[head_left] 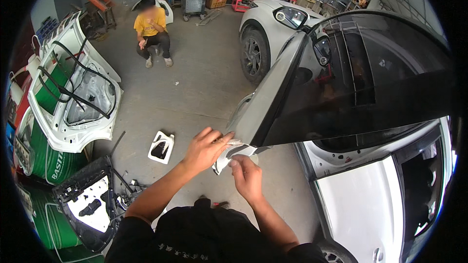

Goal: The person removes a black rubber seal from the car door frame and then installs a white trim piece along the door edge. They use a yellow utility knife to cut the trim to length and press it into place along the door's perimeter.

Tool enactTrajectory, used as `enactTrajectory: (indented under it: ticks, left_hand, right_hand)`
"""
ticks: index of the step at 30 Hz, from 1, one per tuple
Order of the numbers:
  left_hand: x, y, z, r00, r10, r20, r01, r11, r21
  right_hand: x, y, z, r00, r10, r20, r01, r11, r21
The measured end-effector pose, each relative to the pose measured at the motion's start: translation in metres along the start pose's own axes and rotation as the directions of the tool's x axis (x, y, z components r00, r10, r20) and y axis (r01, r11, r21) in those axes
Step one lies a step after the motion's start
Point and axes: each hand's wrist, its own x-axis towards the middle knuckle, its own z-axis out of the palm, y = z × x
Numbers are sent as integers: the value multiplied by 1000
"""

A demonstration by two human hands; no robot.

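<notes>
A grey-white car door [253, 117] with a dark tinted window [365, 87] stands open in front of me. My left hand [207, 148] is closed on the door's near end, its fingers resting over the edge. Just right of it, my right hand [246, 178] has thumb and fingers pinched at the same end; what they hold is too small to make out. Between the hands, a torn-looking white piece [222, 163] lies against the door end. I cannot tell whether it is part of the door.
A white car [268, 24] stands ahead; a white car body [360, 199] is close on my right. To the left are a removed white door [51, 122], a black door panel [61, 199] and green drums [66, 165]. A white jug [168, 152] sits on the floor. A person [152, 24] sits farther back.
</notes>
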Motion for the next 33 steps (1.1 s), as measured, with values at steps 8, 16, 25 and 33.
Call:
enactTrajectory:
  ticks: [8, 16, 25, 33]
  left_hand:
    - [20, -11, -3, 974, 227, 8, -227, 974, -9]
    - [45, -42, -1, 903, 426, 61, -403, 886, -231]
    - [49, -94, 27, 868, 462, 180, -229, 695, -682]
    - [45, -107, 28, 724, 530, 441, 20, 623, -782]
  right_hand:
    - [13, -13, 14, 976, 108, -187, -83, 987, 138]
    - [21, -20, 37, 886, 110, -451, -97, 994, 52]
    - [27, -32, 68, 687, 333, -646, -138, 933, 334]
    - [26, -33, 73, 646, 337, -685, -139, 934, 329]
